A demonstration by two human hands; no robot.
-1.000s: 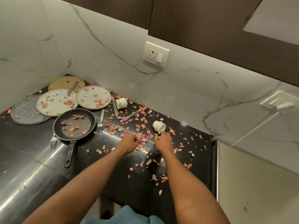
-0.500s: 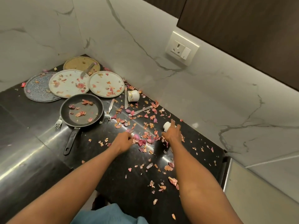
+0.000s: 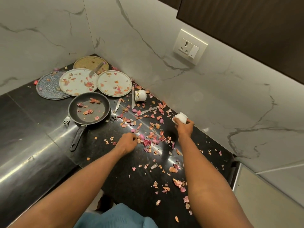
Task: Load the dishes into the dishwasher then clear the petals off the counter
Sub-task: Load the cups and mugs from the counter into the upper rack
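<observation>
My right hand grips a small white cup, lying on its side near the back wall. My left hand rests on the black counter with curled fingers at the edge of a pile of pink and orange petals; whether it holds any is hidden. A second white cup lies tipped over near the plates. A black frying pan holds petals. Behind it lie two white plates, a blue plate and a tan plate.
Forks flank the pan. A knife and a spoon lie among the petals; another knife rests across the plates. Marble walls close the corner. A wall socket sits under dark cabinets.
My right hand reached forward and took hold of the small white cup. My left hand stayed at the petal pile. The view shifted right and down.
</observation>
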